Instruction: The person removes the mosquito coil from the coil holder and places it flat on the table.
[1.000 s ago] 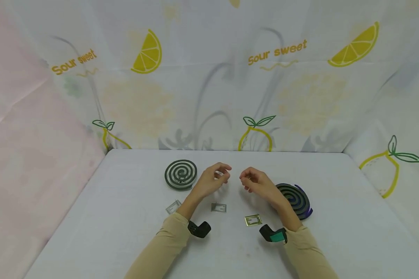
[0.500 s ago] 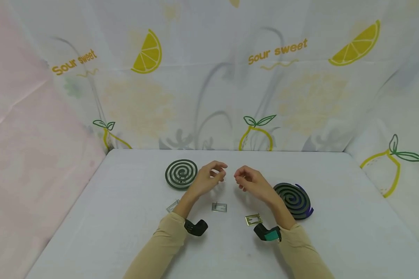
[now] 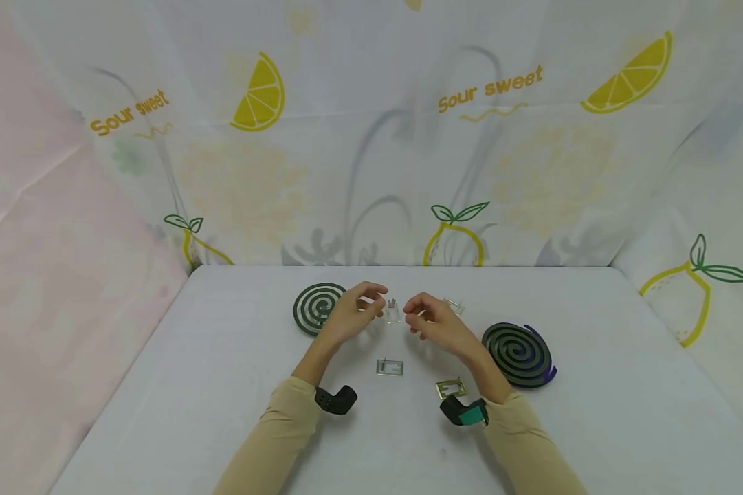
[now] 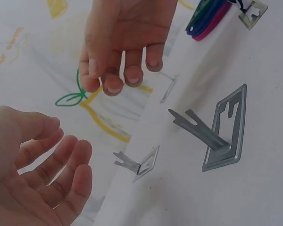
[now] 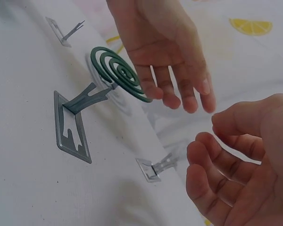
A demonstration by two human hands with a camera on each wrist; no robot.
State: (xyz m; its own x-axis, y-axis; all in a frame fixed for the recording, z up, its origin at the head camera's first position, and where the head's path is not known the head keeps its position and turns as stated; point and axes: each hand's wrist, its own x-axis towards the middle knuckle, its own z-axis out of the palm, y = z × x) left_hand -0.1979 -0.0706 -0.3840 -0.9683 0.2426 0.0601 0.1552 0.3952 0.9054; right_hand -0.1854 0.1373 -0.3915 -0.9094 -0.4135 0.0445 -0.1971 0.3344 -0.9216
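My left hand (image 3: 354, 313), fingers loosely curved, hovers above the table beside a green mosquito coil (image 3: 314, 307). The coil sits raised on a metal stand (image 5: 104, 92). Facing it, my right hand (image 3: 440, 323) also has bent fingers and holds nothing; the hands do not touch. Between them lies a silver coil stand (image 3: 393, 313) with its prong bent up. Another silver stand (image 3: 454, 305) is partly hidden behind the right hand. Nearer me lie a silver stand (image 3: 390, 367) and a gold-coloured stand (image 3: 450, 388).
A stack of dark coils (image 3: 517, 354), with purple showing at its edge, lies right of my right forearm. The white table (image 3: 161, 399) ends at a lemon-printed cloth (image 3: 346, 172) behind. Wrist cameras (image 3: 337, 400) sit low over the table.
Both hands have drifted left. The stands between the hands and behind the right hand have come into view, while my left forearm now covers another stand at the left.
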